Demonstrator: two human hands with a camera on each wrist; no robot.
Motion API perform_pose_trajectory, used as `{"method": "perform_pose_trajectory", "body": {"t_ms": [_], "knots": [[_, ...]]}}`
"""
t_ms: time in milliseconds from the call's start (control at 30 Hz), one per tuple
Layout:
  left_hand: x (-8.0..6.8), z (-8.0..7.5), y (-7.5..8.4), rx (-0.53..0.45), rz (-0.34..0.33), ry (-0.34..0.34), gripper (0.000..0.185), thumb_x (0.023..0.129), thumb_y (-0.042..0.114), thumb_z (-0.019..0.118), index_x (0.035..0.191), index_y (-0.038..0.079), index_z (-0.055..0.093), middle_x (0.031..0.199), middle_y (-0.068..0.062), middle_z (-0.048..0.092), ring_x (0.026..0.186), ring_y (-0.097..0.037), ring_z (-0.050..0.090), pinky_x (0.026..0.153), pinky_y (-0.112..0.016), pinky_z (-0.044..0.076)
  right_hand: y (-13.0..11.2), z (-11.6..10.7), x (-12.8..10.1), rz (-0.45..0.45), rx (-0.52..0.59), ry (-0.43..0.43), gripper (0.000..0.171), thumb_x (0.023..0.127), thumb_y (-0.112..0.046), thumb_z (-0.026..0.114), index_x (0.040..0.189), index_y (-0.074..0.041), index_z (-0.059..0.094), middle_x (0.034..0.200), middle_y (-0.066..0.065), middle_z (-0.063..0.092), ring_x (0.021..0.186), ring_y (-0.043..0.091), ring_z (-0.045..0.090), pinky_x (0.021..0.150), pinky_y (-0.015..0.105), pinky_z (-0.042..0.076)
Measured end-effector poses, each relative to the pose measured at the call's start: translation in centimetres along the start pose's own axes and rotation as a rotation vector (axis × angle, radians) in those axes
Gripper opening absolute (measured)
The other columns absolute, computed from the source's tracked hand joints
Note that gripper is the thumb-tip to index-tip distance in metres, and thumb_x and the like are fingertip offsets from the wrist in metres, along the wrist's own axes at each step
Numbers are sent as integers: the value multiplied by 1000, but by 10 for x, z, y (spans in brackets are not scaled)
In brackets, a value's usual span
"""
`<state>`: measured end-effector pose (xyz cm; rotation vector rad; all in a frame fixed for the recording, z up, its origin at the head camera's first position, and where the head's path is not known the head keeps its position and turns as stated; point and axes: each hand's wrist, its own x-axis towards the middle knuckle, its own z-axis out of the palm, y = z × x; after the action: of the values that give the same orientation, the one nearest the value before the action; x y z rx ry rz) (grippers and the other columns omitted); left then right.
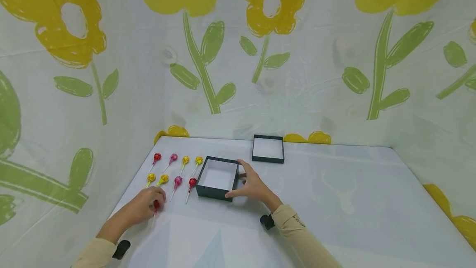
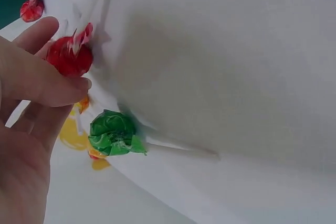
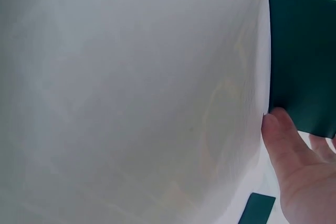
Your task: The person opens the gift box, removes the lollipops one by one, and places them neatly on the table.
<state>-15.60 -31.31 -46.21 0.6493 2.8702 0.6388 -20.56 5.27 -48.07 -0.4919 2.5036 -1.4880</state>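
Note:
My left hand [image 1: 146, 205] pinches a red-wrapped lollipop [image 2: 70, 56] between thumb and fingers, its white stick pointing away over the table. Beside it in the left wrist view lies a green lollipop [image 2: 113, 133], hidden behind the hand in the head view. My right hand [image 1: 254, 183] holds the open dark green box [image 1: 215, 193] at its right side, thumb by the near corner and fingers at the far corner. White lining shows inside the box. Left of the box lie two rows of lollipops, among them a red one [image 1: 192, 183] and a pink one [image 1: 178, 181].
A shallow dark-rimmed box lid [image 1: 268, 160] with a white inside lies at the back of the white table [image 1: 334, 202]. Flower-printed white cloth [image 1: 297, 94] hangs behind the table and along its sides.

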Motion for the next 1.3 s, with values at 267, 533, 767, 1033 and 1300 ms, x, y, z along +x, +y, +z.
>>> {"method": "perform_pose_trajectory", "body": {"t_ms": [267,533,767,1033,1300], "knots": [[0,-2,3,-64,-40,63,30,70,-14,59,77,15,67,101,-2,61,99,-28,57,85,-49,50,2,0,0,3,9,-1,120,58,-46,88,151,-19,17,153,6,23,119,28,51,95,44,46],[3,2,5,-149,-108,93,20,79,-7,63,83,12,65,91,2,62,88,-19,57,74,-34,55,3,1,0,13,1,8,120,57,-47,88,151,-21,18,153,3,24,119,26,51,95,43,45],[5,9,8,-160,-129,157,12,80,4,72,82,12,65,83,3,61,81,-16,56,71,-32,54,3,1,-2,26,-10,13,120,57,-47,88,151,-25,18,153,0,23,120,26,51,96,43,45],[2,10,10,-133,-218,209,18,75,-1,75,81,10,62,79,1,60,80,-18,55,76,-39,52,1,3,2,19,-35,-14,120,57,-50,87,151,-22,18,152,4,25,118,28,51,94,46,45],[-2,6,11,-141,-224,201,18,78,5,74,93,7,65,95,-5,62,90,-24,57,77,-41,53,1,-1,0,-5,-43,-61,122,60,-47,86,152,-19,12,154,4,20,120,27,50,94,47,45]]}}
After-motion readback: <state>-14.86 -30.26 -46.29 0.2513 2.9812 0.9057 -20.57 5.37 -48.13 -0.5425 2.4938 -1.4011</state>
